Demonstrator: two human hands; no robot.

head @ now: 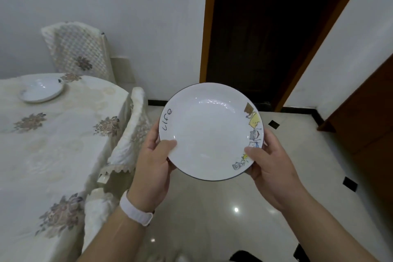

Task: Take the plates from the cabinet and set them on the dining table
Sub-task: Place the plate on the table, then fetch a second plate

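Observation:
I hold a white plate (209,130) with a dark rim, the word "Life" and cartoon cats, level in front of me over the floor. My left hand (154,168) grips its left edge, thumb on top; a white band sits on that wrist. My right hand (270,168) grips the right edge the same way. The dining table (53,155), covered in a cream floral cloth, stands to my left. A second white plate (41,92) lies on its far part.
Three cloth-covered chairs stand around the table: one at the far side (78,53), one (133,132) at the near right edge, and one (97,215) below it. A dark open doorway (265,27) is straight ahead. A brown wooden panel (368,112) is at the right. The tiled floor (223,219) is glossy.

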